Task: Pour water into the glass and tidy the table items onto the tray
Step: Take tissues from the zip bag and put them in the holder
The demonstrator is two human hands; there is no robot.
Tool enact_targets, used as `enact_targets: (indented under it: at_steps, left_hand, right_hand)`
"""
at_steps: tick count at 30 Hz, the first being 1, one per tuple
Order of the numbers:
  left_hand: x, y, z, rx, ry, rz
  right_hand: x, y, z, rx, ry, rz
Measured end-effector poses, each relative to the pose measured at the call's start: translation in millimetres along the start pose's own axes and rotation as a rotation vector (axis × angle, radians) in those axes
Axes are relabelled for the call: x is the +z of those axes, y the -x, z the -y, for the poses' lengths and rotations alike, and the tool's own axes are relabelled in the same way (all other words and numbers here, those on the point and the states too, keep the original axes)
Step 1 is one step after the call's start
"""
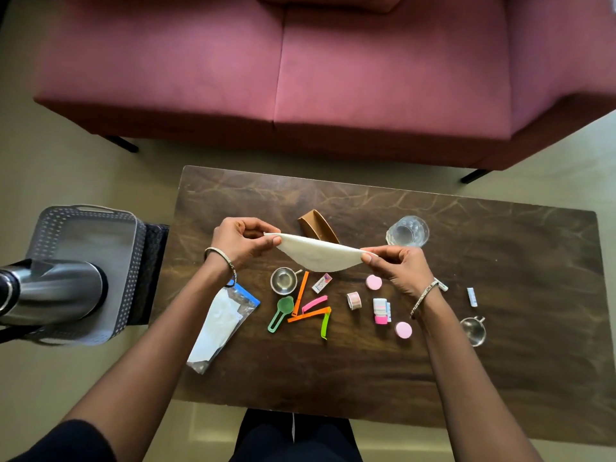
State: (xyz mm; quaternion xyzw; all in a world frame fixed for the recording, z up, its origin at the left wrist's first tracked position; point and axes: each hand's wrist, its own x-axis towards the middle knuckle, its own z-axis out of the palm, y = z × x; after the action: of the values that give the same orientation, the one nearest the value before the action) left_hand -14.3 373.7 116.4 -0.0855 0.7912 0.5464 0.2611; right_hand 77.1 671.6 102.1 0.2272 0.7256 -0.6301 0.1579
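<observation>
Pinching a folded white cloth (320, 256) by its two ends, the left hand (245, 244) and right hand (399, 267) hold it above the table (333, 371). The glass (407, 231) stands just beyond the right hand, and the grey tray (93, 238) sits off the table's left edge.

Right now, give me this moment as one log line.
left hand: pinches cloth | right hand: pinches cloth | cloth: stretched above table | glass: upright | tray: left, off table

A home living room: pink sofa (300, 68) behind a low dark wooden coffee table (500, 361).
</observation>
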Motion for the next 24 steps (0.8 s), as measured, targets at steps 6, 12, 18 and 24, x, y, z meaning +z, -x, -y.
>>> enact_targets:
  at_steps: [6, 12, 18, 24]
  left_hand:
    - [1.5, -55.0, 7.1, -0.135, 0.039, 0.126]
    - [34.1, -118.4, 17.4, -0.266, 0.136, 0.168]
    - [77.0, -167.7, 26.7, -0.384, 0.076, 0.093]
    - [98.4, -206.1, 52.4, -0.527, -0.017, 0.057]
  right_hand:
    - [20.6, -11.0, -29.4, 0.325, -0.416, -0.092]
    - [53.7, -35.7, -61.7, 0.637, -0.862, -0.108]
    - [70.7, -67.4, -94.9, 0.814, -1.082, -0.215]
    - [78.0, -90.6, -121.8, 0.838, -1.153, -0.311]
